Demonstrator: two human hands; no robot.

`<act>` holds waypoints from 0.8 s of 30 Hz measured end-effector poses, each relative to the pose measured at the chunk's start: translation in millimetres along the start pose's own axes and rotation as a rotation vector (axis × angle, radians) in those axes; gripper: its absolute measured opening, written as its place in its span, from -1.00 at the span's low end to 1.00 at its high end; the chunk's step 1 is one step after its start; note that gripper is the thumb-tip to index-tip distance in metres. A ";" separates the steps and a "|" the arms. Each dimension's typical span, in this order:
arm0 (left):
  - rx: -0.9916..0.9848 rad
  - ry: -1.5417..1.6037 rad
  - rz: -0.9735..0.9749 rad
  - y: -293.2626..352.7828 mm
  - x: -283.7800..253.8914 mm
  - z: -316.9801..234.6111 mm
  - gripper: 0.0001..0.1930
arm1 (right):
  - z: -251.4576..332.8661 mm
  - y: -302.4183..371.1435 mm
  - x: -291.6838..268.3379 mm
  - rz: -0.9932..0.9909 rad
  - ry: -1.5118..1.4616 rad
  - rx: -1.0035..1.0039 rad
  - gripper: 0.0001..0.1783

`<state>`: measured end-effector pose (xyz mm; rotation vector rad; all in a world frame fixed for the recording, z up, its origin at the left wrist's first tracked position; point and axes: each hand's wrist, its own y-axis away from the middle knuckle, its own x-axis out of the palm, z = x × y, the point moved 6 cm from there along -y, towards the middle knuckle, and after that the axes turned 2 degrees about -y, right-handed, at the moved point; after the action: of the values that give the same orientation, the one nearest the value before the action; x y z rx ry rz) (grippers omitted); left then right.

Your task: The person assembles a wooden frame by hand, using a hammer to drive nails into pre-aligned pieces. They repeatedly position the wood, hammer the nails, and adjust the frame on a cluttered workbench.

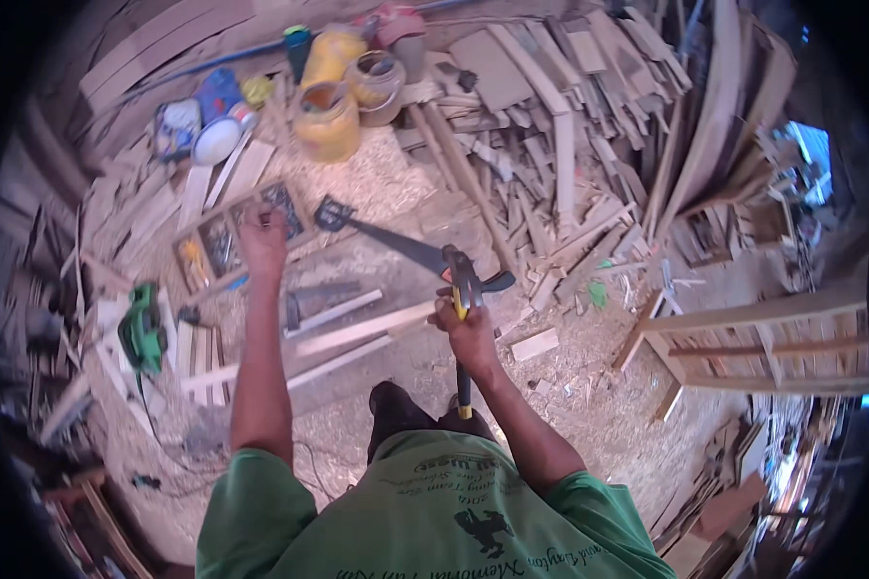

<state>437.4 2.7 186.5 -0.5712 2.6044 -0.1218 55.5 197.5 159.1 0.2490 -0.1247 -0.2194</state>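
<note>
My right hand (pixel 468 333) grips a hammer (pixel 464 386) by its black and yellow handle, head up and handle end pointing towards me. Behind the hammer lies a hand saw (pixel 396 243), its dark blade slanting left; the hammer and hand partly cover it. Over a wooden compartment box (pixel 297 207) of small dark metal pieces, my left hand (pixel 264 236) has its fingers drawn together at the far compartments. What they pinch, if anything, is too small to make out. Light wooden strips (pixel 357 328) lie between my arms.
A green power tool (pixel 143 328) with a cord sits at the left. Yellow tubs (pixel 328 124) and a white bowl (pixel 217 141) stand at the back. Scrap wood (pixel 560 96) is heaped at the back right. A slatted wooden frame (pixel 763 343) stands at the right; shavings cover the ground.
</note>
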 end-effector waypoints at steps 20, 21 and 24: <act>0.138 -0.226 0.009 269.4 80.7 -104.8 -0.83 | -19.3 -37.7 0.0 0.283 -0.037 -0.091 -0.72; 0.144 -0.230 -0.006 270.1 79.9 -105.0 -0.85 | -19.1 -36.7 1.3 0.288 -0.048 -0.091 -0.72; 0.179 -0.241 -0.045 271.2 81.5 -108.5 -0.87 | -23.9 -40.6 1.9 0.293 -0.061 -0.115 -0.73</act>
<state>220.2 214.1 198.7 -0.5439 2.3194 -0.2800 52.9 164.2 125.8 0.1078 -0.2066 0.0570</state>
